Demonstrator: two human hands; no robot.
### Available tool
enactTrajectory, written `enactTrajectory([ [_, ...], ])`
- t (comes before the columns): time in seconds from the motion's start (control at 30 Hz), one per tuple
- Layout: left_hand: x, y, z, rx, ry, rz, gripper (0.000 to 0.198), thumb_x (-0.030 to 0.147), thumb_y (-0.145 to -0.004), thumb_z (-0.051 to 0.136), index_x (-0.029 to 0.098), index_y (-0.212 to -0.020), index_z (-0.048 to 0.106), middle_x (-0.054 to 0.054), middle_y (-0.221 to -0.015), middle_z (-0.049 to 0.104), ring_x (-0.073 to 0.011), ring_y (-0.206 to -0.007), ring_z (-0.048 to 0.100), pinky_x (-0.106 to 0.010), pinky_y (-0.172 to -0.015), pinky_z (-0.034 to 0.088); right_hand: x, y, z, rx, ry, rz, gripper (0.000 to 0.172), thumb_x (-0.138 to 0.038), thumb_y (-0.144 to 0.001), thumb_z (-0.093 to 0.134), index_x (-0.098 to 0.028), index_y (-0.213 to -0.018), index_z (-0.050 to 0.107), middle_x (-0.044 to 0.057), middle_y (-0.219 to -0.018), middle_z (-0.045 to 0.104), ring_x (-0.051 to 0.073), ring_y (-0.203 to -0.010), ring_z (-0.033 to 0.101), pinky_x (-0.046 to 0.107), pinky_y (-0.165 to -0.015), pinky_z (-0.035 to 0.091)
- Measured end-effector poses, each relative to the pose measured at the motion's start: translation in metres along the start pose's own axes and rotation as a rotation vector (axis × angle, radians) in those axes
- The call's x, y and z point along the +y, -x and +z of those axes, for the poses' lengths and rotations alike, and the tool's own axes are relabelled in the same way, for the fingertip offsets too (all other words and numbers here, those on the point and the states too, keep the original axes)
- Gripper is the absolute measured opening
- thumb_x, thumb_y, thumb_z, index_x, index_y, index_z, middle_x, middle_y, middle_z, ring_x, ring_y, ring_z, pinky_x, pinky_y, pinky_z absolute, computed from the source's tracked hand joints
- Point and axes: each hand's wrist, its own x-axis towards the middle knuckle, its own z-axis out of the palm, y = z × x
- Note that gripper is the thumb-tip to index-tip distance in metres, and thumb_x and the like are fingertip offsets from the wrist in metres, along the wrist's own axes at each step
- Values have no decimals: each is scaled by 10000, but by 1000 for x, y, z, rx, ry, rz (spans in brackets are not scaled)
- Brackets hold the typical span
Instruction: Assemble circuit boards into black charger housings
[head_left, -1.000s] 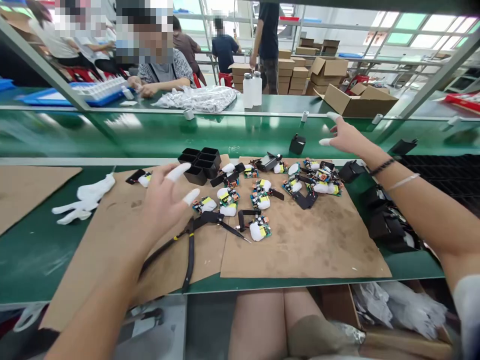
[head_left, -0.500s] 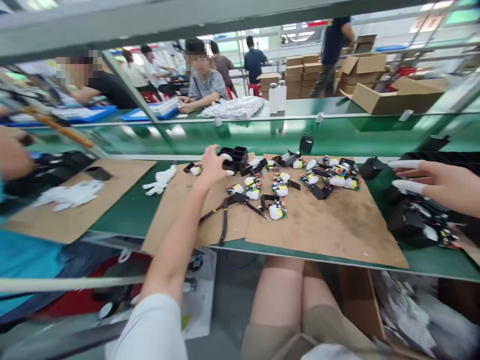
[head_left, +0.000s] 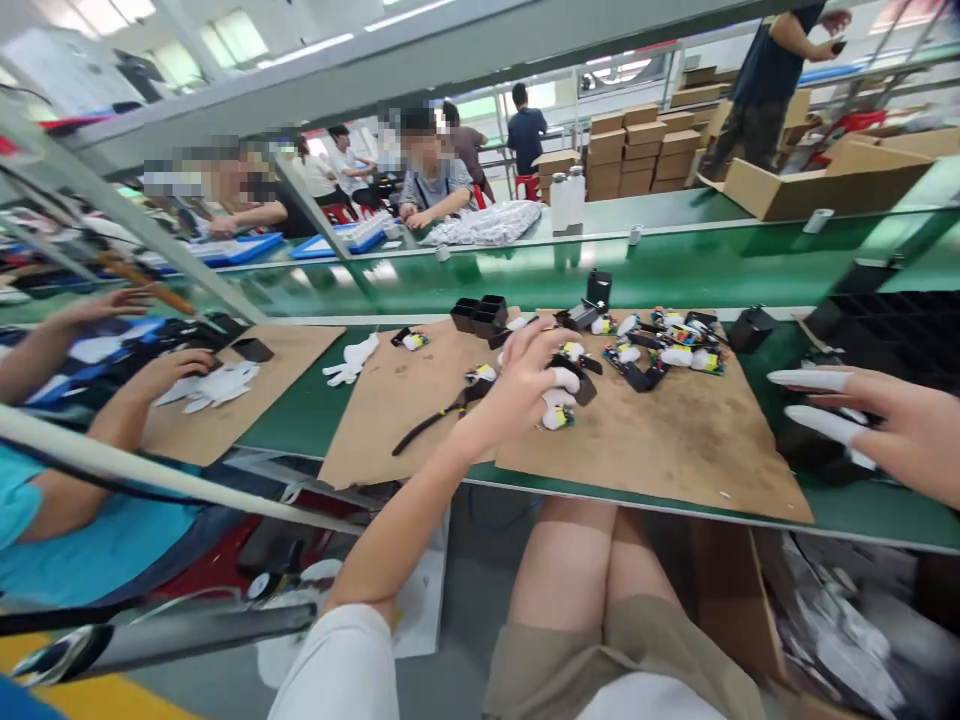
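Observation:
My left hand (head_left: 525,380), with white finger cots, is closed on a small black plastic case (head_left: 581,383) above the cardboard sheet (head_left: 637,460). Part of the case is hidden behind the fingers. Under and around this hand lie small circuit boards (head_left: 556,415) with white and yellow parts. Cutting pliers (head_left: 427,430) with black handles rest beside my left wrist, their jaws covered. At the right, my right hand (head_left: 877,410) has its cot-covered fingers stretched out and apart. It hovers over black cases and boards (head_left: 817,450), blurred beneath it; I see nothing held.
More black cases (head_left: 480,315) stand at the sheet's back edge. A cluster of boards (head_left: 675,345) lies right of centre. A white glove (head_left: 351,358) is at the left. Black trays (head_left: 892,340) sit at far right. A co-worker's hands (head_left: 172,370) work on the left.
My left hand has moved right and toward me from the group of black cases, carrying one case. My right hand has shifted slightly lower. The view has turned a little left.

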Motion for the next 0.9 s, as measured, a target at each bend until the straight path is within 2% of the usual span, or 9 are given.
enactTrajectory([
  [0.1,33,-1,24,-192,156,106,275,76,-920,577,266,-919,776,-53,-1621,530,-334,-1619,309,-605,-1327,239,-21,2,13,-122,-226,6,311,-495,-812,660,-421,-1086,785,49,-1242,806,354,-1135,767,561,-1087,601],
  [0.23,38,5,48,-345,390,63,281,58,-905,564,245,-992,756,-92,-1669,453,-322,-1611,361,-584,-1328,306,-38,3,42,-186,-180,77,411,-378,-889,635,-280,-1278,726,86,-1308,781,286,-1138,772,488,-1016,648],
  [0.3,40,13,57,-329,517,-37,292,145,-911,639,250,-1173,715,-116,-1686,419,-320,-1593,404,-557,-1324,343,-38,-3,56,-189,-93,115,438,-305,-908,634,-229,-1337,684,117,-1284,781,282,-1122,770,470,-998,647],
  [0.4,52,30,73,-230,679,-228,710,282,-862,777,268,-1517,504,-135,-1685,431,-329,-1586,422,-536,-1343,327,-36,-27,67,-163,41,139,494,-176,-880,616,-124,-1370,647,218,-1334,731,364,-1212,716,546,-1076,575],
  [0.5,67,42,92,-137,797,-402,952,363,-834,819,259,-1645,332,-140,-1734,374,-345,-1622,364,-537,-1362,286,-38,-68,65,-165,162,105,603,-38,-838,528,-65,-1437,592,272,-1418,662,403,-1339,628,549,-1147,496],
  [0.63,73,45,106,-119,896,-503,977,381,-831,812,235,-1659,315,-140,-1744,366,-339,-1617,380,-536,-1369,273,-40,-130,50,-263,283,44,728,-18,-798,560,-113,-1519,546,241,-1343,696,405,-1295,626,520,-1105,508],
  [0.73,71,44,105,-104,934,-504,934,376,-833,809,241,-1639,358,-131,-1732,394,-328,-1604,405,-520,-1364,292,-39,-165,48,-387,349,29,706,-86,-722,709,-237,-1410,669,160,-1219,734,384,-1177,652,495,-1011,554],
  [0.8,71,45,103,-96,909,-493,908,363,-830,816,255,-1624,391,-116,-1731,404,-325,-1614,390,-515,-1367,288,-39,-180,52,-442,382,19,646,-136,-686,775,-288,-1312,732,133,-1217,716,382,-1197,626,495,-996,556],
  [0.9,72,45,100,-106,864,-479,896,338,-832,812,252,-1624,402,-114,-1726,415,-321,-1619,383,-504,-1363,300,-40,-187,58,-475,418,-3,593,-186,-688,814,-279,-1271,757,155,-1335,640,439,-1324,548,558,-1039,528],
])
